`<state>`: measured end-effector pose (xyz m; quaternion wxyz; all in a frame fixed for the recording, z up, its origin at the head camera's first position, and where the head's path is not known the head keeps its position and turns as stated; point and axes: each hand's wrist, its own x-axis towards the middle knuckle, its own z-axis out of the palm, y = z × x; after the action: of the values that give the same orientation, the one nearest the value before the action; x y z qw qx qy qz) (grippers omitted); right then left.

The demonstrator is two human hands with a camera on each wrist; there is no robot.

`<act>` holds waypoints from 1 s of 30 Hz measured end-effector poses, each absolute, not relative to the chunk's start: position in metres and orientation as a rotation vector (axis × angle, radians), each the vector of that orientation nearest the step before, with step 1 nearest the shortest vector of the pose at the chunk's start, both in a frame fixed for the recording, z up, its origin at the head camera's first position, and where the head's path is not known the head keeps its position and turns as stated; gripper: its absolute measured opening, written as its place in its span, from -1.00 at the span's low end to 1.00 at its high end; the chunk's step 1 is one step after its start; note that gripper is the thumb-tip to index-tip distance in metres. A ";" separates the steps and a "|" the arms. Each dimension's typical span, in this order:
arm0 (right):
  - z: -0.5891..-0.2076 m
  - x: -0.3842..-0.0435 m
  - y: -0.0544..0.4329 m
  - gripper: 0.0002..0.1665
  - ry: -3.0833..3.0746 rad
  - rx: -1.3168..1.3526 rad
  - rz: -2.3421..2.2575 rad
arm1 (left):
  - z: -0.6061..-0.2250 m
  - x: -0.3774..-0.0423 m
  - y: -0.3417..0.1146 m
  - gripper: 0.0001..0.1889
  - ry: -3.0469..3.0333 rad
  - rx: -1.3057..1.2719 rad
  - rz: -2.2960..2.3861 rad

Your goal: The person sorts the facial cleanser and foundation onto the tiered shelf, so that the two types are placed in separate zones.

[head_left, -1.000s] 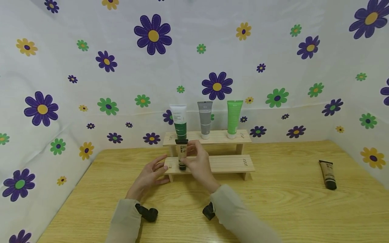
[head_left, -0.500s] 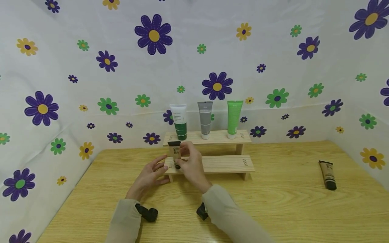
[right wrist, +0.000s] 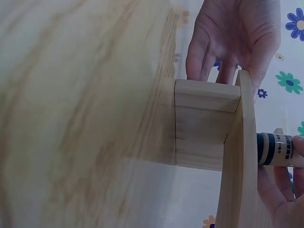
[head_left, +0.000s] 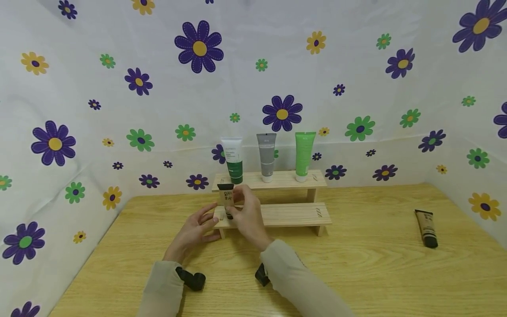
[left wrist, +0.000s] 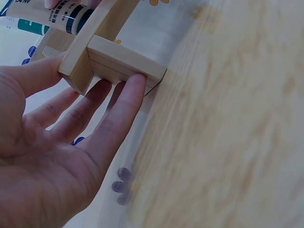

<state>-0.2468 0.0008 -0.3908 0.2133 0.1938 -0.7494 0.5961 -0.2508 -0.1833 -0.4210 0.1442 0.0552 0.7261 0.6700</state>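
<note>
In the head view a small tan squeeze tube (head_left: pixel 227 198) with black ends stands cap down on the left part of the lower step of a two-step wooden stand (head_left: pixel 293 214). My right hand (head_left: pixel 250 216) pinches it between thumb and fingers. My left hand (head_left: pixel 193 230) holds the left end of that step. The left wrist view has its thumb over the board's end and fingertips against the leg (left wrist: pixel 123 61). The right wrist view shows the tube's dark cap (right wrist: pixel 266 148) right at the board's surface.
On the upper step stand a white-and-green tube (head_left: pixel 234 160), a grey tube (head_left: pixel 267 156) and a green tube (head_left: pixel 304 154). Another tan tube (head_left: pixel 428 229) lies on the wooden table (head_left: pixel 368 268) at the right. Flower-printed cloth (head_left: pixel 245 88) hangs behind and at the sides.
My right hand has slid the tan tube left along the lower step, mostly in the first half second. My left hand has stayed at the step's end.
</note>
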 end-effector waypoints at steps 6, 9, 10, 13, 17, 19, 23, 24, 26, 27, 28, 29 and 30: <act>-0.391 -0.247 0.004 -0.54 -2.113 0.513 1.626 | -0.422 -0.249 -0.183 -0.38 2.083 0.173 1.937; -0.389 -0.247 0.008 -0.52 -2.128 0.530 1.615 | -0.423 -0.250 -0.183 -0.38 2.078 0.170 1.941; -0.389 -0.247 0.010 -0.51 -2.129 0.540 1.625 | -0.423 -0.250 -0.183 -0.38 2.077 0.170 1.942; -0.386 -0.247 0.018 -0.48 -2.142 0.553 1.664 | -0.423 -0.250 -0.183 -0.39 2.082 0.167 1.944; -0.383 -0.248 0.032 -0.46 -2.168 0.523 1.687 | -0.424 -0.251 -0.183 -0.38 2.078 0.169 1.953; -0.382 -0.249 0.041 -0.46 -2.180 0.503 1.689 | -0.424 -0.252 -0.183 -0.37 2.074 0.172 1.954; -0.379 -0.249 0.058 -0.48 -2.206 0.457 1.701 | -0.424 -0.252 -0.182 -0.36 2.077 0.183 1.946; -0.378 -0.249 0.062 -0.48 -2.213 0.447 1.701 | -0.424 -0.253 -0.182 -0.36 2.078 0.181 1.944; -0.376 -0.248 0.070 -0.49 -2.227 0.426 1.704 | -0.424 -0.253 -0.182 -0.37 2.080 0.178 1.945; -0.375 -0.248 0.073 -0.49 -2.232 0.418 1.708 | -0.424 -0.253 -0.182 -0.37 2.081 0.179 1.944; -0.375 -0.248 0.077 -0.49 -2.236 0.409 1.706 | -0.423 -0.253 -0.182 -0.37 2.081 0.179 1.944; -0.374 -0.248 0.080 -0.49 -2.236 0.400 1.704 | -0.423 -0.252 -0.183 -0.36 2.082 0.183 1.942; -0.374 -0.248 0.084 -0.50 -2.236 0.387 1.700 | -0.423 -0.252 -0.183 -0.36 2.083 0.181 1.943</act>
<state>-0.2475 0.0837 -0.3743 0.1525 0.1350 -0.7793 0.5927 -0.2524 -0.1826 -0.4229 0.1433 0.0627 0.7222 0.6738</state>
